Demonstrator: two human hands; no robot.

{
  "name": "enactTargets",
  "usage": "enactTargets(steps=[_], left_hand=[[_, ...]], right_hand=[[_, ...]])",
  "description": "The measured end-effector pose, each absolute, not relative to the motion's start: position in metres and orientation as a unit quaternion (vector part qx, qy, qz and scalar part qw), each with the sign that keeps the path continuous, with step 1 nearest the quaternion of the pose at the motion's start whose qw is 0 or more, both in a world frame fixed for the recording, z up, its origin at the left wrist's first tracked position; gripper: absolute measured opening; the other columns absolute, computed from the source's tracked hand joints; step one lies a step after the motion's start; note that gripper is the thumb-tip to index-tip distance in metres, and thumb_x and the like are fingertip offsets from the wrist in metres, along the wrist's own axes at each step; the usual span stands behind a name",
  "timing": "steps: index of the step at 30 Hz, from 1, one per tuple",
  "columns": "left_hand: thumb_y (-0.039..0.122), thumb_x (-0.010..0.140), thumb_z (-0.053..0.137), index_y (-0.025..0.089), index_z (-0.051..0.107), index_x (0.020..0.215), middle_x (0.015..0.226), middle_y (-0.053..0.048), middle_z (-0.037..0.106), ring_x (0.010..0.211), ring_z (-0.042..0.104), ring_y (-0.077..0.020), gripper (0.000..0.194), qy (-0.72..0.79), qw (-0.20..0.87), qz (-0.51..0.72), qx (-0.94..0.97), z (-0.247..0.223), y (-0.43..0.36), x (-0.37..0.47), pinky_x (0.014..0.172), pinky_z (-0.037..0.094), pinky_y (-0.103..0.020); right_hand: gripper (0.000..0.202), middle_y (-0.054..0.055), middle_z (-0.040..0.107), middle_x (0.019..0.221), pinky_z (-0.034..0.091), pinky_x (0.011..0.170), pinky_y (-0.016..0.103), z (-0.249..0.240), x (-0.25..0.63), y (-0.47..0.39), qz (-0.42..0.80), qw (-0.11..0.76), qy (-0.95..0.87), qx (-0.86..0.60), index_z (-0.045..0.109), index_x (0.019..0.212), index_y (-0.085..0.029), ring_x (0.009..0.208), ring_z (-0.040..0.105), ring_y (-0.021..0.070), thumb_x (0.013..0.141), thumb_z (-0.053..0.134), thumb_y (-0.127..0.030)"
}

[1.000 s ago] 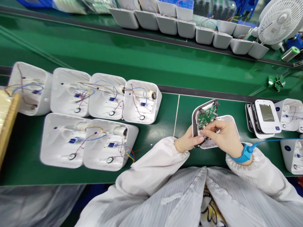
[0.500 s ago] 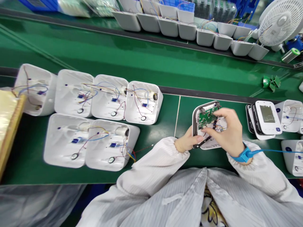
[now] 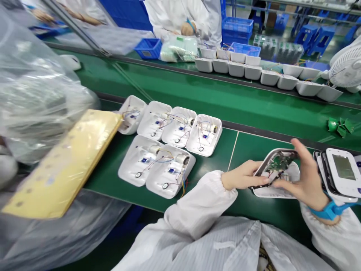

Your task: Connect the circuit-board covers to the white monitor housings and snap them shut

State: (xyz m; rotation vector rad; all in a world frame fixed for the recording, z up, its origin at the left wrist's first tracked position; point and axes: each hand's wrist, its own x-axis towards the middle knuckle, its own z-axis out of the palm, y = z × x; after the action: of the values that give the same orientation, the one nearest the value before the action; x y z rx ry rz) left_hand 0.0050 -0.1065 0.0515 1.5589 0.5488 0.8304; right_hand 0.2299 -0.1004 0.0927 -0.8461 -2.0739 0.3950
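My left hand (image 3: 244,175) grips the lower left edge of a front panel (image 3: 261,171), tilted up so its back faces me. A green circuit board (image 3: 280,161) is fixed inside the panel. Behind and below it lies a white plastic housing (image 3: 273,193), partly hidden by the panel and my hands. At the panel's right side is my right hand (image 3: 307,182), fingers raised and spread away from the thumb. Its thumb tip is close to the panel's lower edge; whether they touch I cannot tell. A blue wrist strap (image 3: 328,210) circles my right wrist.
Several open white housings (image 3: 204,148) with wires stand left on the green bench. Stacked panels with displays (image 3: 344,167) lie at right. A yellow plastic-wrapped stack (image 3: 64,165) and a person in a plastic-like cover are far left. Grey cups (image 3: 237,69) and a fan (image 3: 345,67) line the shelf.
My view has swung left and up, bringing other people into sight. My right hand's fingers have come off the circuit board and spread open. The panel now leans flatter in my left hand.
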Motion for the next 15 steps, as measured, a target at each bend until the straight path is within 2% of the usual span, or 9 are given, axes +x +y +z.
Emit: enactTargets(steps=[1,3,4,6,8,10,13,15], left_hand=[[0.048,0.093,0.054,0.014,0.069,0.110,0.084,-0.007,0.069,0.076,0.064,-0.0166,0.041,0.228,0.563,0.335,0.721,0.062,-0.104,-0.001,0.077,0.052,-0.029],[0.036,0.096,0.049,0.019,0.067,0.125,0.111,-0.010,0.072,0.107,0.068,-0.0218,0.038,0.175,0.486,0.319,0.794,0.084,-0.104,-0.008,0.098,0.051,-0.033],[0.030,0.095,0.049,0.023,0.067,0.127,0.122,-0.009,0.070,0.122,0.063,-0.0237,0.038,0.149,0.443,0.321,0.823,0.093,-0.106,-0.008,0.110,0.046,-0.037],[0.019,0.093,0.050,0.034,0.070,0.122,0.133,-0.001,0.066,0.141,0.048,-0.0257,0.039,0.156,0.355,0.325,0.862,0.108,-0.113,-0.006,0.125,0.024,-0.049],[0.015,0.093,0.051,0.040,0.072,0.115,0.136,0.004,0.063,0.148,0.038,-0.0263,0.039,0.192,0.276,0.316,0.887,0.114,-0.120,-0.002,0.126,0.006,-0.061],[0.018,0.095,0.052,0.040,0.071,0.115,0.139,0.004,0.061,0.151,0.033,-0.0262,0.035,0.207,0.198,0.309,0.907,0.110,-0.123,-0.001,0.124,-0.001,-0.065],[0.020,0.096,0.053,0.038,0.069,0.119,0.144,0.003,0.058,0.152,0.030,-0.0254,0.034,0.236,0.096,0.347,0.902,0.092,-0.113,-0.011,0.125,0.002,-0.063],[0.021,0.096,0.054,0.037,0.066,0.126,0.147,0.000,0.054,0.150,0.034,-0.0252,0.037,0.297,0.080,0.389,0.869,0.077,-0.100,-0.021,0.126,0.009,-0.060]], right_hand=[[0.087,0.014,0.034,0.159,0.039,0.115,0.057,0.093,0.237,-0.098,0.196,0.462,-0.797,-0.337,0.030,0.156,-0.031,0.145,0.038,0.0348,0.084,0.070,-0.060],[0.067,0.013,0.039,0.157,0.045,0.109,0.056,0.094,0.249,-0.094,0.277,0.507,-0.721,-0.383,0.039,0.152,-0.031,0.141,0.045,0.0328,0.095,0.052,-0.062],[0.059,0.015,0.047,0.151,0.049,0.105,0.053,0.094,0.252,-0.091,0.316,0.492,-0.692,-0.422,0.045,0.149,-0.029,0.134,0.053,0.0310,0.099,0.044,-0.060],[0.057,0.017,0.061,0.135,0.055,0.094,0.047,0.097,0.252,-0.088,0.401,0.386,-0.674,-0.486,0.052,0.144,-0.023,0.116,0.065,0.0276,0.100,0.043,-0.059],[0.063,0.017,0.068,0.123,0.058,0.087,0.042,0.100,0.247,-0.087,0.485,0.272,-0.666,-0.496,0.052,0.143,-0.018,0.104,0.070,0.0256,0.094,0.057,-0.057],[0.068,0.013,0.072,0.107,0.058,0.077,0.037,0.104,0.242,-0.086,0.539,0.245,-0.634,-0.499,0.056,0.140,-0.014,0.090,0.070,0.0222,0.085,0.070,-0.052],[0.053,0.004,0.069,0.077,0.050,0.055,0.026,0.110,0.242,-0.084,0.577,0.290,-0.567,-0.512,0.069,0.116,-0.012,0.061,0.059,0.0128,0.078,0.077,-0.048],[0.040,0.001,0.063,0.066,0.044,0.049,0.022,0.114,0.244,-0.086,0.599,0.310,-0.540,-0.503,0.072,0.097,-0.013,0.053,0.052,0.0091,0.077,0.077,-0.047]])
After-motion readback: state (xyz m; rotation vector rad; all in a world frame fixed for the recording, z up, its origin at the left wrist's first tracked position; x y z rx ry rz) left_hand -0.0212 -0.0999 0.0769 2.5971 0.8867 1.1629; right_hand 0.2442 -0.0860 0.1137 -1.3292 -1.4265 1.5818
